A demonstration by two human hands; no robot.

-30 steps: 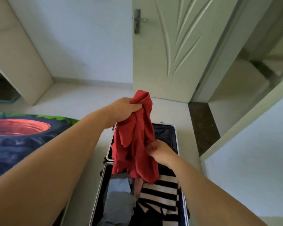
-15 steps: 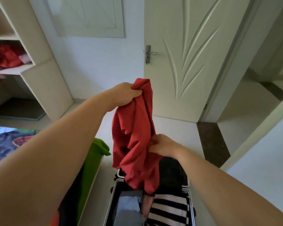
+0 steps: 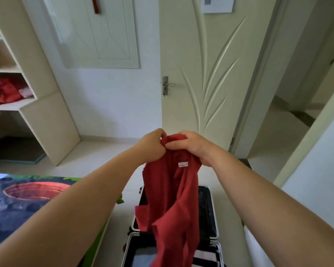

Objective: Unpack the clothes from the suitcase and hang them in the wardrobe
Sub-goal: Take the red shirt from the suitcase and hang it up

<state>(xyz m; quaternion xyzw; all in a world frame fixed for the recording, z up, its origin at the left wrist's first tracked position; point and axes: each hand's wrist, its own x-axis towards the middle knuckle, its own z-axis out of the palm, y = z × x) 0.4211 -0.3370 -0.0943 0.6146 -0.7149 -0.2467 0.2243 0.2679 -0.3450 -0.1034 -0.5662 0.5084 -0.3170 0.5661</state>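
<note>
We find the red woven-fabric shirt (image 3: 172, 199) held up above the black, silver-framed hard-shell suitcase (image 3: 217, 226), which lies open on the floor. The shirt's lower folds hang in front of the case, and we cannot tell whether they touch its contents. The left hand (image 3: 152, 143) and the right hand (image 3: 193, 147) meet at the top of the garment, the fingers of each curled and pinched on the bunched neck edge. We judge that this hold serves to locate the collar and let the cloth fall straight for hanging; the small white neck label (image 3: 183, 164) faces us just below the right hand. A black-and-white striped garment (image 3: 206, 257) and a pale blue one (image 3: 143, 257) lie packed in the case, so much unpacking is outstanding. The cream open-fronted wardrobe (image 3: 46, 122) stands well apart at the left. No hanger is visible.
</note>
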